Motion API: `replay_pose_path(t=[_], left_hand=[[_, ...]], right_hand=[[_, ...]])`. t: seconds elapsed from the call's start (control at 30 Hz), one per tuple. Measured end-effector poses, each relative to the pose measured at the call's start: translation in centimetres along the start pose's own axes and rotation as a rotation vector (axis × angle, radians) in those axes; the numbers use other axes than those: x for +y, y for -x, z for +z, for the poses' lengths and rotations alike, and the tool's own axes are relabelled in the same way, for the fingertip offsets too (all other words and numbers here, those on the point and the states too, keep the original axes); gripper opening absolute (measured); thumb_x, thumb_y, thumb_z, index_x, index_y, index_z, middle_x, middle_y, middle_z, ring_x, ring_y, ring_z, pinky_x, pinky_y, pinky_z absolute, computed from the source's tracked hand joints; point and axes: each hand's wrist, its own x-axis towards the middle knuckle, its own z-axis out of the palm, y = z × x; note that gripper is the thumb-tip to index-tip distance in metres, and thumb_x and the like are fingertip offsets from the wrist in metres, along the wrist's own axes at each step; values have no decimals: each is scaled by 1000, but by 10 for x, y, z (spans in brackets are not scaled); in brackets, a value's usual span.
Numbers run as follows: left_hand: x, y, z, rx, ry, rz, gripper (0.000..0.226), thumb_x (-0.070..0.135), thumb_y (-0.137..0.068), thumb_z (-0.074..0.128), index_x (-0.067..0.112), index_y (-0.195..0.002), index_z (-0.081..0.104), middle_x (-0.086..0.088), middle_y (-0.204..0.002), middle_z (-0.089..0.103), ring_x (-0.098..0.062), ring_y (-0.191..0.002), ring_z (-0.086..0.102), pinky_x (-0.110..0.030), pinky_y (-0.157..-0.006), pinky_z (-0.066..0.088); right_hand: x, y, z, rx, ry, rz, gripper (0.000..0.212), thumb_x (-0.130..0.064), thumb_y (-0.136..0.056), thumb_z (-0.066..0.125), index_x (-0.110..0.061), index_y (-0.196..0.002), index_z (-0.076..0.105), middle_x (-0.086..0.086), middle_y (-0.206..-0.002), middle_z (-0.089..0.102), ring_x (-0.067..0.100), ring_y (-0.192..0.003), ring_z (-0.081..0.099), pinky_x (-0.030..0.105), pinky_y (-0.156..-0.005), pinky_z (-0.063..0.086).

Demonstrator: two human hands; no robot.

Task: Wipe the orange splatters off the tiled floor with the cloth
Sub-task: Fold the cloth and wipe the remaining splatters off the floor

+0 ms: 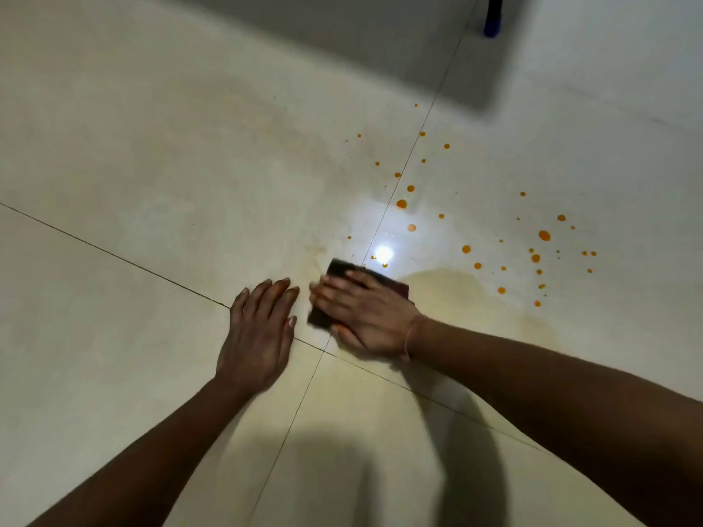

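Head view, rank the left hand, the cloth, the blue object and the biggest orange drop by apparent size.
1. left hand
2. cloth, though the right hand hides part
3. blue object, cropped at the top
4. biggest orange drop

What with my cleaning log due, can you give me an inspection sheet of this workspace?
Surface: pale tiled floor, glossy, crossing grout lines; yellowish smear right of the cloth.
Job's things: dark cloth flat on the floor; orange splatters beyond and right of it.
Clutter: nothing seen.
Grippers: right hand presses the cloth; left hand flat on the floor beside it.
Cables: nothing seen.
Surroundings: blue object at the top edge, unclear.
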Motion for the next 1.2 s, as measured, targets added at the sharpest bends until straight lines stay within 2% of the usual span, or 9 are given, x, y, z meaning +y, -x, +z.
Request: replay_pose_path(t=[0.13, 0.2, 0.27, 0.4, 0.57, 0.77, 0.93, 1.03, 1.2], left_hand=[[-2, -1, 0, 12, -9, 10, 47, 28, -98, 30, 9, -139, 47, -8, -145, 44, -31, -134, 39, -50, -113, 26], [-2, -1, 3, 19, -10, 16, 48, 28, -99, 30, 9, -138, 48, -8, -144, 44, -30, -134, 39, -49, -113, 26], [-1, 1, 3, 26, -17, 13, 47, 28, -99, 30, 10, -138, 48, -7, -144, 44, -30, -135, 39, -49, -112, 26], [1, 1, 2, 18, -35, 1, 46, 28, -100, 31, 11, -139, 47, -7, -144, 44, -29, -135, 38, -49, -113, 26], [-3, 1, 7, 53, -47, 0, 46, 27, -99, 30, 11, -139, 48, -7, -144, 45, -29, -135, 38, -49, -113, 26], [3, -2, -2, 45, 64, -44, 42, 29, -97, 35, 15, -134, 48, -3, -141, 45, -28, -133, 40, -44, -113, 23], [87, -23, 2, 95, 170, -59, 53, 36, -97, 39, 13, -145, 39, -3, -157, 30, -22, -145, 25, -44, -118, 17], [131, -33, 22, -17, 47, -92, 66, 47, -96, 28, 10, -151, 27, -8, -161, 19, -28, -147, 20, -50, -116, 25], [75, -64, 15, -15, 10, -245, 72, 49, -95, 26, 5, -151, 25, -13, -160, 21, -37, -145, 22, -53, -113, 23]], right_hand=[[57, -42, -17, 208, -58, 642, 57, -37, -95, 32, -15, -148, 37, 7, -158, 28, 19, -146, 21, 38, -117, 12], [57, -45, -15, 256, -42, 780, 57, -35, -95, 36, -14, -148, 35, 7, -158, 26, 19, -146, 19, 38, -118, 12], [20, -36, -8, 252, -58, 702, 60, -36, -95, 37, -11, -149, 32, 8, -159, 26, 19, -147, 20, 39, -119, 11], [-17, 13, 0, -14, -77, 94, 60, -39, -95, 37, -11, -148, 35, 7, -157, 29, 19, -146, 23, 40, -119, 14], [53, -43, -20, 202, -24, 763, 65, -38, -93, 32, -7, -150, 29, 9, -159, 24, 19, -147, 18, 39, -119, 8], [-23, 8, -15, 104, -244, 263, 60, -36, -98, 37, -11, -152, 27, 6, -160, 22, 16, -147, 16, 28, -119, 5], [42, 64, -21, 341, -353, 725, 54, -29, -98, 28, -11, -147, 39, 8, -154, 35, 22, -143, 31, 29, -117, 20], [44, 85, -3, 264, -233, 691, 55, -28, -98, 27, -9, -148, 35, 9, -156, 32, 22, -144, 28, 37, -117, 25], [46, 86, 2, 239, -194, 703, 56, -32, -98, 27, -11, -150, 32, 5, -158, 28, 18, -145, 25, 38, -118, 25]])
